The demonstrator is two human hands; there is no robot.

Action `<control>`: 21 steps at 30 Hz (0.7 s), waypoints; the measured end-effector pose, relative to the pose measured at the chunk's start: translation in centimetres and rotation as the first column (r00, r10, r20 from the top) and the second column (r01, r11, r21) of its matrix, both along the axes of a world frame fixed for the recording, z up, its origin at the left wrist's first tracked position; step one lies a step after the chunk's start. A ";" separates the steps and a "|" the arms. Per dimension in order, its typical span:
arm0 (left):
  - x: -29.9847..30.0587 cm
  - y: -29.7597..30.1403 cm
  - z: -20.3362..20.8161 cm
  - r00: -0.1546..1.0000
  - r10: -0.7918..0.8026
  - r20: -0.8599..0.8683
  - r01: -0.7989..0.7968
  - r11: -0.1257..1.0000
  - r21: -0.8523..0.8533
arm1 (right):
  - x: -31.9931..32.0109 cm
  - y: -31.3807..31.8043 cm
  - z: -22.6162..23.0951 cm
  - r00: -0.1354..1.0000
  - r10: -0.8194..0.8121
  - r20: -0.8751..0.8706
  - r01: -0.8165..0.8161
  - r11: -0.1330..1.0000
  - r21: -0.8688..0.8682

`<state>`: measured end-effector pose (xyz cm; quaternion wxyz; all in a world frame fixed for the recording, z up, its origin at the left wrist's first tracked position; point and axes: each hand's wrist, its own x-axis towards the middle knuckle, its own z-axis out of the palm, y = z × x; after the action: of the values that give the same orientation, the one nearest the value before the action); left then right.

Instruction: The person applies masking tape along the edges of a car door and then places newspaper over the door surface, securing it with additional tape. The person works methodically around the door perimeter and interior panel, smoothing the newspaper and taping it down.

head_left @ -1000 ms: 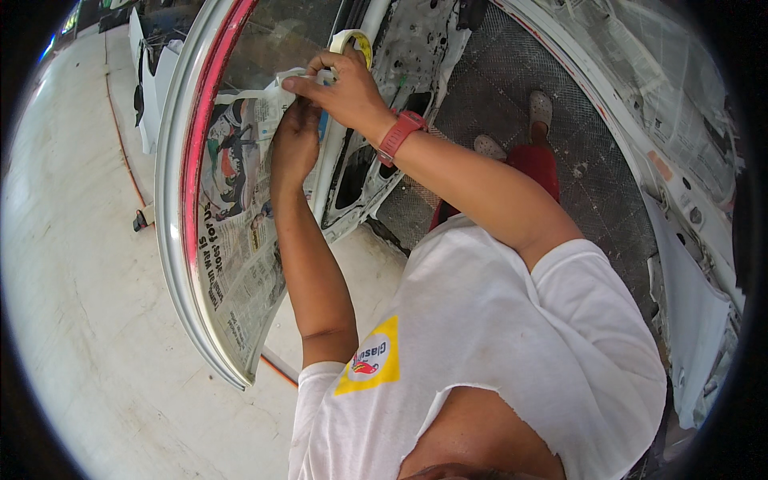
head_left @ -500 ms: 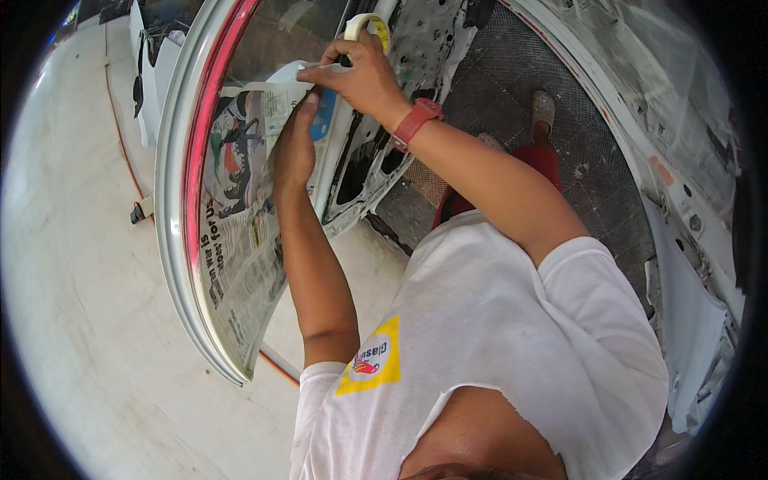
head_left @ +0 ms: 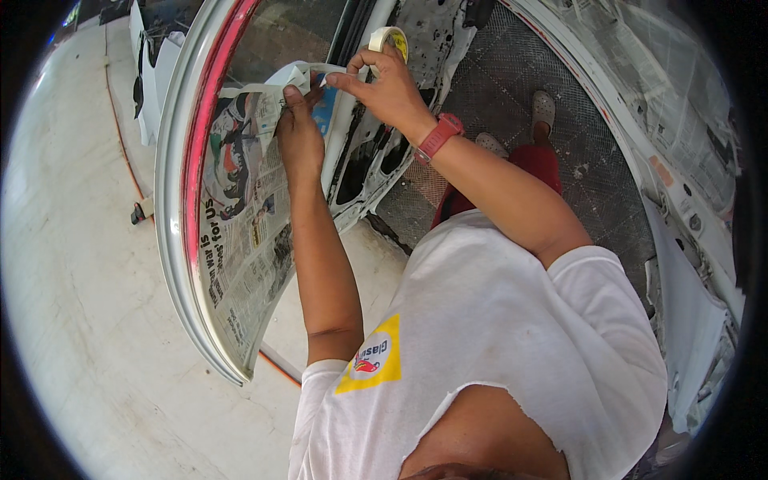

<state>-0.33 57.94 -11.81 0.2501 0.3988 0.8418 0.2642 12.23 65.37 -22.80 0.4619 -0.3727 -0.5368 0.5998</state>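
Observation:
A newspaper sheet (head_left: 248, 240) covers part of the window of a car door (head_left: 172, 208); its upper edge is folded beside my hands. My left hand (head_left: 302, 152) is closed at that upper edge, thumb on the paper, its fingers partly hidden. To its right, my right hand (head_left: 394, 92) carries a roll of masking tape (head_left: 394, 40) hooked on its fingers. Thumb and forefinger pinch a light strip of tape near the paper's corner, beside the door frame. Bare window glass (head_left: 284, 40) shows beyond the paper.
A masked car body (head_left: 680, 96) with plastic and newspaper curves along the right. Dark textured floor (head_left: 512, 88) lies between it and the door, with a clog-clad foot (head_left: 544, 112) on it. An orange hose (head_left: 120, 144) crosses the pale floor at left.
My right hand has moved slightly right with the tape roll, away from my left. My left thumb has shifted left onto the paper, and the newspaper has flattened out somewhat.

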 end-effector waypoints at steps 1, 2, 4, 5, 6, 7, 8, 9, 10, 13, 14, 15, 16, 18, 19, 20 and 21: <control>0.2 0.1 -0.2 1.000 0.014 0.020 -0.014 0.999 0.035 | 0.0 -0.1 -0.1 1.000 -0.003 -0.006 0.003 1.000 0.006; 0.4 0.2 -0.4 0.999 0.028 0.025 -0.030 0.997 0.066 | -0.1 -0.3 -0.2 1.000 -0.008 -0.007 0.008 1.000 0.005; 0.8 0.5 -0.7 0.997 0.068 0.025 -0.070 0.992 0.109 | -0.2 -0.5 -0.2 0.998 -0.001 -0.058 0.002 1.000 0.020; 1.0 0.7 -0.8 0.995 0.091 0.041 -0.096 0.986 0.139 | -0.3 -0.5 -0.2 0.998 0.010 -0.068 -0.009 1.000 0.022; 1.2 0.8 -0.9 0.992 0.114 0.056 -0.122 0.978 0.169 | -0.4 -0.5 -0.1 0.998 0.008 -0.069 -0.005 0.999 0.048; 1.3 1.0 -1.1 0.988 0.136 0.072 -0.148 0.969 0.199 | -0.4 -0.4 -0.1 0.998 0.013 -0.057 -0.009 0.997 0.072; 1.5 1.2 -1.2 0.983 0.163 0.084 -0.177 0.959 0.220 | -0.5 -0.2 -0.1 0.999 0.016 -0.036 -0.013 0.996 0.086; 1.6 1.3 -1.4 0.977 0.188 0.098 -0.206 0.949 0.240 | -0.6 0.0 -0.1 0.999 0.016 -0.044 -0.011 0.994 0.108; 1.7 1.5 -1.5 0.974 0.197 0.112 -0.221 0.938 0.266 | -0.7 0.2 -0.1 0.999 0.013 -0.042 -0.008 0.993 0.120; 1.7 1.7 -1.8 0.954 0.278 0.111 -0.298 0.920 0.253 | -1.4 0.9 0.0 1.000 0.000 -0.029 0.005 0.986 0.165; 1.6 1.6 -1.8 0.951 0.279 0.133 -0.305 0.918 0.254 | -1.8 1.0 0.0 1.000 -0.005 -0.022 0.009 0.983 0.183; 1.6 1.7 -1.8 0.945 0.290 0.149 -0.320 0.911 0.260 | -2.1 1.2 0.0 0.999 -0.011 -0.034 0.017 0.981 0.195; 1.5 1.6 -1.8 0.944 0.289 0.160 -0.323 0.910 0.262 | -2.5 1.4 0.0 0.999 -0.017 -0.045 0.026 0.977 0.209; 1.4 1.5 -1.6 0.950 0.271 0.156 -0.300 0.929 0.215 | -3.3 1.7 0.1 0.998 -0.044 -0.043 0.053 0.967 0.248; 1.4 1.4 -1.5 0.951 0.268 0.153 -0.294 0.938 0.185 | -3.7 1.9 0.2 0.997 -0.065 -0.031 0.071 0.960 0.272; 1.4 1.3 -1.4 0.957 0.245 0.157 -0.274 0.942 0.195 | -4.1 2.1 0.2 0.996 -0.087 -0.020 0.089 0.951 0.296; 1.4 1.3 -1.3 0.958 0.236 0.163 -0.266 0.942 0.202 | -4.4 2.3 0.3 0.995 -0.099 -0.013 0.098 0.948 0.303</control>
<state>1.11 59.25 -13.15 0.2252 0.2945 0.8319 0.4130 7.86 67.69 -22.45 0.5422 -0.3246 -0.6037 0.4861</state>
